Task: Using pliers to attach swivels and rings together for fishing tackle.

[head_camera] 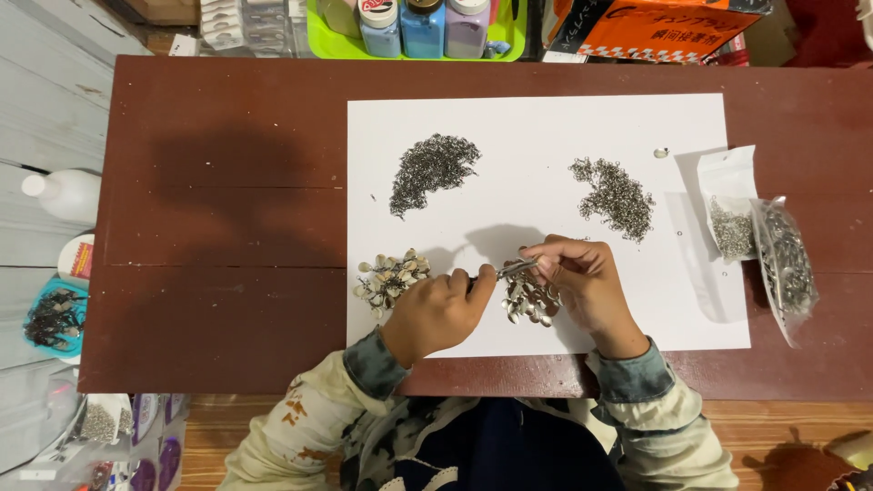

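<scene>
The left hand (436, 314) is closed around the handle of a slim metal tool (515, 268) — most likely small pliers — whose tip points right toward the fingertips of the right hand (582, 282). The right hand's grip is pinched shut at the tool tip; the piece held there is too small to identify. Both hands work over a white paper sheet (546, 118) lying on a dark red-brown table (227, 182). Directly beneath the hands sits a small pile of shiny silver shell-shaped pieces (527, 300), touching the right palm. Just left of the left hand lies a second pile of pale cream shells (389, 275). Farther up the sheet, well apart from the hands, are two heaps of tiny dark metal rings (432, 168) and (617, 195). Two clear bags of metal parts (768, 245) rest at the sheet's right edge.
</scene>
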